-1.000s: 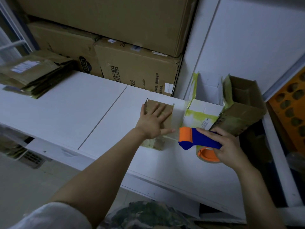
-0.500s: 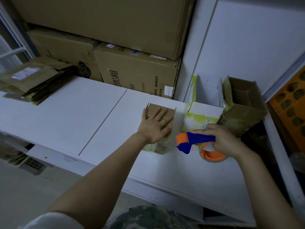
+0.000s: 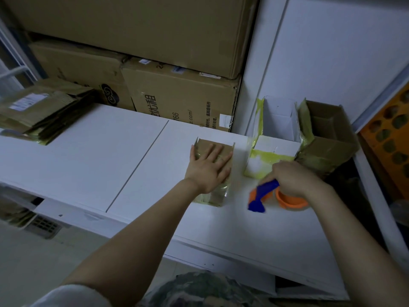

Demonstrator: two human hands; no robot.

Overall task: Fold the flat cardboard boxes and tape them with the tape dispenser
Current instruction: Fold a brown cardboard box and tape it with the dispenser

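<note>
A small brown cardboard box (image 3: 213, 197) stands on the white table (image 3: 88, 165), with yellowish tape over its top and front. My left hand (image 3: 207, 167) lies flat on the box's top, fingers spread. To its right my right hand (image 3: 292, 179) grips the blue and orange tape dispenser (image 3: 263, 197), which is tilted with its blue end down near the table. The orange tape roll (image 3: 290, 201) shows under that hand.
A white taped box (image 3: 274, 149) and an open brown box (image 3: 327, 142) stand right of the hands by the white wall. A stack of flat cardboard (image 3: 37, 111) lies at the table's far left. Large cartons (image 3: 181, 96) are stacked behind.
My right hand has swung the tape dispenser from level to tilted, its blue end dropping toward the table. My left hand has stayed flat on the box.
</note>
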